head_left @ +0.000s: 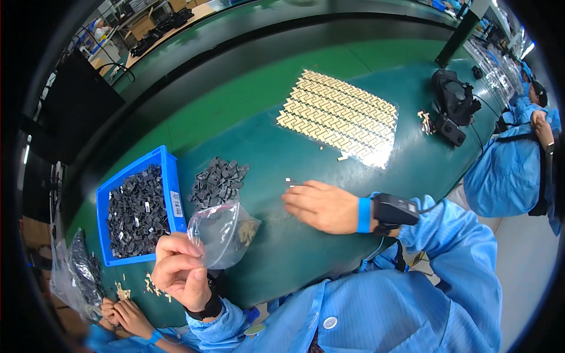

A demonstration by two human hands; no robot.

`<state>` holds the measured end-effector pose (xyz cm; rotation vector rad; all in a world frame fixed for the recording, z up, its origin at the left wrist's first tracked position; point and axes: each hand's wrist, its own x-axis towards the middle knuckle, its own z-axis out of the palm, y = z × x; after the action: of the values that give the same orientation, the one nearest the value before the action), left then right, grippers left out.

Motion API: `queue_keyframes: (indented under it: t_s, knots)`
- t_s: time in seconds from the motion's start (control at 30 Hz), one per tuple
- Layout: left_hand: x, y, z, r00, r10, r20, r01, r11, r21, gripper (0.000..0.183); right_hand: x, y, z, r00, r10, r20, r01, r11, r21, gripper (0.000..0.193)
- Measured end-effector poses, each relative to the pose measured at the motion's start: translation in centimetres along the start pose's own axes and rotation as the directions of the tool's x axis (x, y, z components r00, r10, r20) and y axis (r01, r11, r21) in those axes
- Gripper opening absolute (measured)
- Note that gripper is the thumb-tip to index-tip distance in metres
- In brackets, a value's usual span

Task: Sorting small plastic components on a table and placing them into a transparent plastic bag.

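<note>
My left hand (179, 270) pinches the edge of a clear zip bag (219, 244) between thumb and fingers. Small pale pieces (248, 231) show in or through the bag's far side. Palm down, my right hand (321, 207) rests low over the green table with its fingers stretched to the left. Just beyond its fingertips lie a few tiny white and dark pieces (289, 181). Left of it is a loose heap of small black parts (219, 181). A blue bin (172, 194) full of similar black parts stands behind my left hand.
A sheet of pale yellow pieces in rows (338, 115) lies across the table. At right sit a black headset (453, 109) and a few pale scraps (425, 122). Another person's hands (130, 316) work at lower left by a plastic bag (76, 270). A person in blue (509, 176) is at right.
</note>
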<state>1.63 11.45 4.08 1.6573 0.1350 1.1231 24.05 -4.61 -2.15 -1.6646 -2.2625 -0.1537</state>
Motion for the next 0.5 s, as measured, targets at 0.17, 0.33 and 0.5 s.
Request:
queue_keyframes:
  t_s: [0.17,0.33,0.5]
  knots:
    - [-0.2,0.5,0.1,0.999,-0.036,-0.007,0.036,0.999,-0.018,0.019,-3.3,3.5,-3.5,0.929,0.295,-0.223,-0.303,0.953,-0.004,0.025]
    - [0.1,-0.1,0.5,0.999,-0.034,0.034,0.034,0.999,-0.005,0.019,-5.4,5.3,-4.0,0.884,0.409,-0.225,-0.436,0.896,-0.086,0.026]
    - [0.2,-0.1,0.8,0.998,-0.049,0.035,0.049,0.999,0.002,0.019,-4.3,5.9,-3.0,0.923,0.316,-0.218,-0.351,0.925,-0.147,0.021]
